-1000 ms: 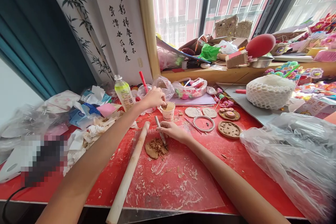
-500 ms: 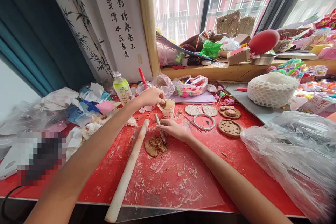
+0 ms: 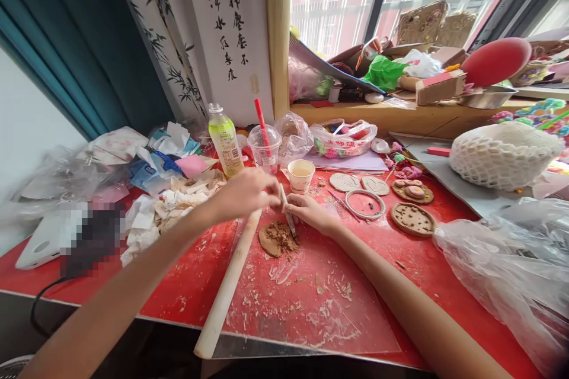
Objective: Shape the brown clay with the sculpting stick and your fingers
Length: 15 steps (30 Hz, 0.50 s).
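Observation:
My left hand (image 3: pixel 252 194) hovers over the top of the rolling pin (image 3: pixel 229 290), fingers pinched around a small piece of brown clay that they mostly hide. My right hand (image 3: pixel 309 212) grips a thin modelling tool (image 3: pixel 292 226), its lower end, smeared with clay, touching the right edge of a brown clay slab (image 3: pixel 270 241). Crumbly clay bits are heaped on that slab, which lies on a clear plastic sheet (image 3: pixel 329 314). Just beyond my hands stands a paper cup (image 3: pixel 301 177) of cloudy, pale brown liquid.
A ring (image 3: pixel 364 217), a round brown clay disc (image 3: pixel 413 219) with dark spots and two pale clay pieces (image 3: pixel 344 182) lie right of the cup. A bottle (image 3: pixel 226 145) and a plastic cup with a red straw (image 3: pixel 264 145) stand behind. Crumpled tissues (image 3: pixel 169 207) lie left, plastic bags (image 3: pixel 502 266) right.
My left hand has come away from the paper cup, back toward me and down beside my right hand. The right hand keeps the tool at the slab. The view has shifted.

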Tool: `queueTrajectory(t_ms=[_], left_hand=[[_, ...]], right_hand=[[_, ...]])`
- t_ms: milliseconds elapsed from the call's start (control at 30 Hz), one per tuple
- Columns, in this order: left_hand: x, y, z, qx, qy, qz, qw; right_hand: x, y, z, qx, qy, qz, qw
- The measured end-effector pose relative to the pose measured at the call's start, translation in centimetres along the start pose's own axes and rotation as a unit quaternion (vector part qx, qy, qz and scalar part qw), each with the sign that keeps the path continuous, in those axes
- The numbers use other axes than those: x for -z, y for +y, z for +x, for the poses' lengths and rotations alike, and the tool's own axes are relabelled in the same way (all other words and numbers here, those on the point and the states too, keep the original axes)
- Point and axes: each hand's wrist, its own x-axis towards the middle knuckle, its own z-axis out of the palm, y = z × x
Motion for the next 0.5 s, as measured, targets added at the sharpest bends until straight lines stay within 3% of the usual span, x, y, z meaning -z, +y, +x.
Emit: queueTrajectory(t_ms=[100,200,500], left_hand=[[-2.8,-0.1,-2.3,0.007,-0.050,0.002,0.999],[-4.3,0.0,-3.1,-0.010,-0.043,0.031,0.999],[-3.6,0.4,-2.6,-0.041,0.022,0.069,0.997]], right_hand=[[0.0,-0.1,0.0,-0.005,0.000,-0.009,1.000],[-0.1,0.1,-0.1,-0.003,0.001,-0.012,1.000],[-0.1,0.2,-0.1,-0.001,0.001,-0.017,1.000]])
